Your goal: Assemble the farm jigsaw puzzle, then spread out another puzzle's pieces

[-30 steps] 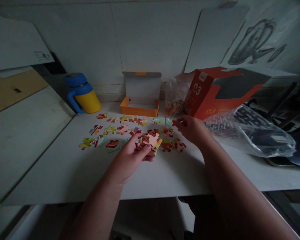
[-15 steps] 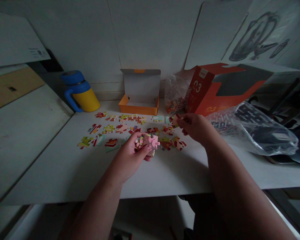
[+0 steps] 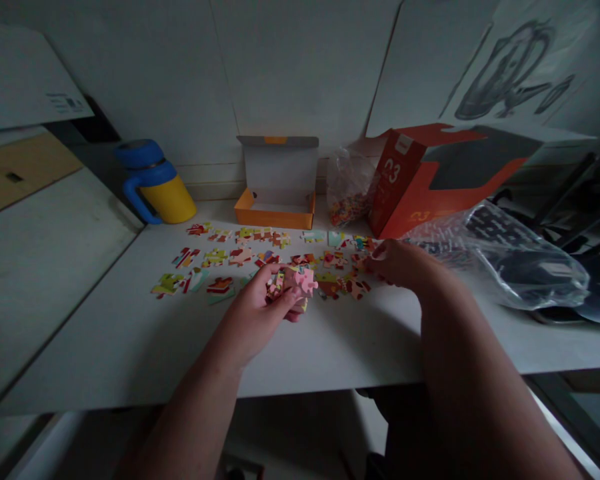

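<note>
Several coloured jigsaw pieces (image 3: 230, 257) lie spread in rows on the white table (image 3: 130, 340). My left hand (image 3: 260, 310) is closed round a small stack of puzzle pieces (image 3: 295, 283), held just above the table near its middle. My right hand (image 3: 405, 263) rests low on the table at the right end of the rows, fingers curled down onto loose pieces (image 3: 353, 287) beside the red box. Whether it grips one of them I cannot make out.
At the back stand a yellow mug with a blue lid (image 3: 155, 183), an open orange box (image 3: 277, 187), a clear bag of pieces (image 3: 347, 193) and a red carton (image 3: 430, 180). A plastic-wrapped dark object (image 3: 510, 257) lies at the right. A lower surface adjoins on the left.
My right hand, which held a piece raised near the red carton, has dropped down onto the table among the loose pieces. My left hand keeps its stack, barely moved.
</note>
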`<action>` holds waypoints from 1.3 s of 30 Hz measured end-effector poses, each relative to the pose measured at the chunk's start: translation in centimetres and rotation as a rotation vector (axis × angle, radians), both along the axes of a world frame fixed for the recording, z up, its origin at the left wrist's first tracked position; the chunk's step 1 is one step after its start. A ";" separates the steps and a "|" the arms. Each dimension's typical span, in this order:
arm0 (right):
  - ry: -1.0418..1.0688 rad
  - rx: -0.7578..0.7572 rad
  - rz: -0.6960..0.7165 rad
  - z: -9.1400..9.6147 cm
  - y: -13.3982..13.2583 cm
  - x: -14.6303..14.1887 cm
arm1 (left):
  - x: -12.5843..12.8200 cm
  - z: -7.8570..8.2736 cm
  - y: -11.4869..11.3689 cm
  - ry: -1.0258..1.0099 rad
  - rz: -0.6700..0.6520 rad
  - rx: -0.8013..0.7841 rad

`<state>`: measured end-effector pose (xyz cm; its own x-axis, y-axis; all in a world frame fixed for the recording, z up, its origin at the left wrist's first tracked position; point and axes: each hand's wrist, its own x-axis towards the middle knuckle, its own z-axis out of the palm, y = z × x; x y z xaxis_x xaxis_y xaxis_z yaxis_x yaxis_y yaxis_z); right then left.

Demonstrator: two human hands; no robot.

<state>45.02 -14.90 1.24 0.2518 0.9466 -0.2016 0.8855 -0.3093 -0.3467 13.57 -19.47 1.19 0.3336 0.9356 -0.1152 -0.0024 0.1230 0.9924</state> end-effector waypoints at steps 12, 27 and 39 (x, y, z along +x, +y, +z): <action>0.789 0.031 0.558 2.2 -2.7 -7.3 | 0.4 -0.3 -0.3 0.017 -0.069 0.017; 0.047 0.224 -0.233 -1.1 -8.8 -0.6 | 0.2 -0.1 -0.2 -0.117 -0.027 -0.086; 0.655 0.382 0.196 -0.3 -10.0 -11.7 | -0.6 -0.4 -0.7 -0.167 -0.177 -0.076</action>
